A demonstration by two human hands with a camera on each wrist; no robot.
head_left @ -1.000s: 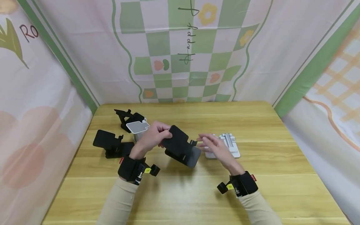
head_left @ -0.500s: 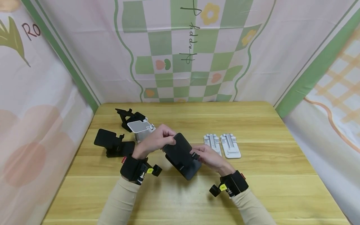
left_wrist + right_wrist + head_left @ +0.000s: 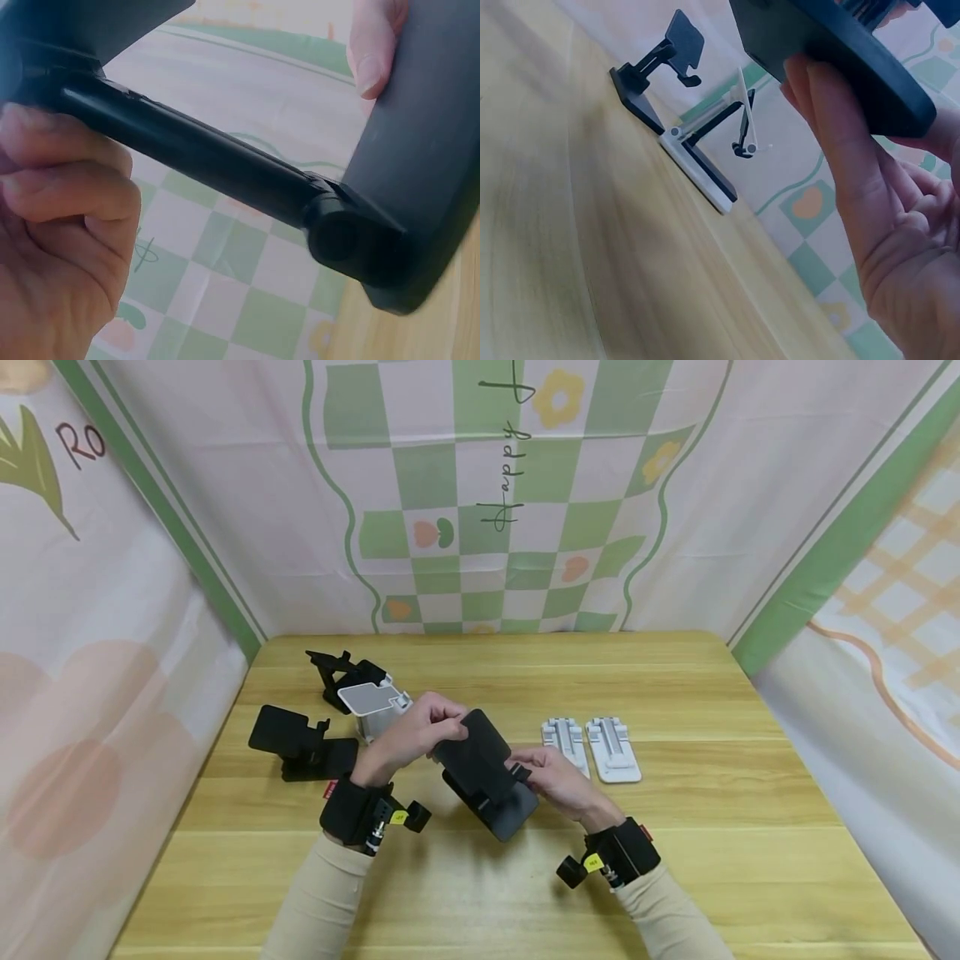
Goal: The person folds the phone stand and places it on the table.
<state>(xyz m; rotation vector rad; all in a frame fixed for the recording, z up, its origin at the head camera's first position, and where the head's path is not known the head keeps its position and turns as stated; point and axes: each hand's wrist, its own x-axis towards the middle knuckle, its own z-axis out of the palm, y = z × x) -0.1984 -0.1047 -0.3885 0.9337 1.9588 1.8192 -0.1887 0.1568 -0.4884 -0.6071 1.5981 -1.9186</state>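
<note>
A black folding phone stand is held up over the table, its plates spread apart. My left hand pinches its upper plate near the top corner. In the left wrist view, the bar between the two hinges shows, with the left fingers curled at the upper hinge. My right hand grips the stand's base from the right. In the right wrist view, the thumb and fingers lie on either side of the base.
On the left of the table stand an unfolded black phone stand, another black one behind, and a white one with a grey plate. Two folded white stands lie side by side beyond my right hand.
My right hand, apart from the stand a second ago, has moved left and taken hold of its base. The stand has tilted down slightly. Little differs over the last half second.
</note>
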